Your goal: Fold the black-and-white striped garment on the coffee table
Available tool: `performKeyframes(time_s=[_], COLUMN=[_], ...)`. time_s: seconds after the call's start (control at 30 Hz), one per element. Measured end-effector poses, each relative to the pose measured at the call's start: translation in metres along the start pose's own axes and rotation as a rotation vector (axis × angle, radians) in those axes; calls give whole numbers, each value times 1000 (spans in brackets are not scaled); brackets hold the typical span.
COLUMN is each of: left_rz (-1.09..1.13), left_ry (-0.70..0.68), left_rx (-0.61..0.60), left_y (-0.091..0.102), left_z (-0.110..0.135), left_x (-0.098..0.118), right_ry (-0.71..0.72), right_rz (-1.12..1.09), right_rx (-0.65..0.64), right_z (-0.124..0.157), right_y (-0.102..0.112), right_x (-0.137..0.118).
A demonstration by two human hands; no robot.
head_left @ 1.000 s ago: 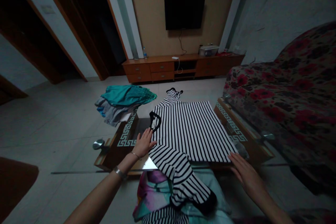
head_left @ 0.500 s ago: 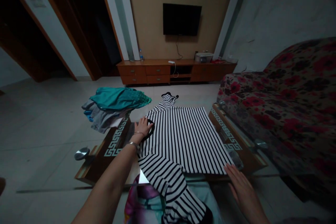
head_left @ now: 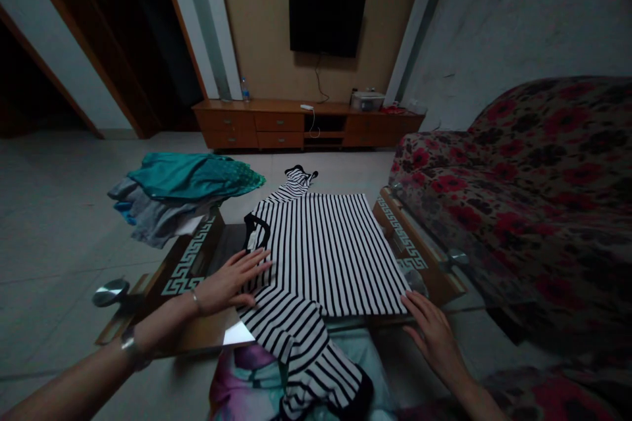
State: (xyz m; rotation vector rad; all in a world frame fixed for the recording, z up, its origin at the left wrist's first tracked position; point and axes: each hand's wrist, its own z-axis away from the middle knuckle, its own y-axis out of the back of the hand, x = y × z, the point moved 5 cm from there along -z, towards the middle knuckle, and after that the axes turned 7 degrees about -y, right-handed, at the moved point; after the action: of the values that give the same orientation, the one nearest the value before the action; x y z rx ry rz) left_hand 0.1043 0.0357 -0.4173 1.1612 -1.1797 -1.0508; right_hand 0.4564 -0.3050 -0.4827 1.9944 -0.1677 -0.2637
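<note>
A black-and-white striped long-sleeved shirt lies spread flat across a glass-topped coffee table. Its black collar points left. The near sleeve hangs over the table's front edge, and the far one is bunched toward the back. My left hand, fingers apart, rests on the shirt's shoulder just below the collar. At the near right corner of the hem, my right hand touches the fabric with its fingers stretched out and the thumb apart.
A pile of clothes, teal on top, lies at the table's far left. A flowered sofa stands to the right. Across the floor are a wooden TV cabinet and a wall-mounted television. Multicoloured fabric shows below the table edge.
My left hand has moved from the collar down and toward me to the near shoulder, uncovering the collar. My right hand stays at the hem corner. The view has shifted slightly right.
</note>
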Motion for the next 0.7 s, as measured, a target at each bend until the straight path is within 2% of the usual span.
performKeyframes(time_s=[0.07, 0.17, 0.23, 0.33, 0.43, 0.53, 0.63, 0.7], left_rz=[67, 101, 66, -56, -171, -215, -228, -251], left_ry=[-73, -78, -51, 23, 74, 117, 144, 147], left_rx=[-68, -119, -104, -20, 90, 188, 204, 183], left_y=[-5, -16, -24, -36, -48, -53, -51, -47], left_z=[16, 28, 32, 41, 53, 57, 51, 45], left_x=[27, 58, 75, 95, 105, 106, 102, 100], right_ry=[28, 21, 0, 13, 67, 58, 14, 33], right_rz=[-20, -63, -90, -130, -134, -70, 34, 93], right_rx=[-15, -8, 19, 45, 65, 118, 102, 58], right_z=[-6, -11, -9, 4, 21, 31, 27, 18], right_y=[2, 4, 7, 13, 20, 26, 28, 25], right_x=[1, -1, -2, -5, -6, 1, 15, 23])
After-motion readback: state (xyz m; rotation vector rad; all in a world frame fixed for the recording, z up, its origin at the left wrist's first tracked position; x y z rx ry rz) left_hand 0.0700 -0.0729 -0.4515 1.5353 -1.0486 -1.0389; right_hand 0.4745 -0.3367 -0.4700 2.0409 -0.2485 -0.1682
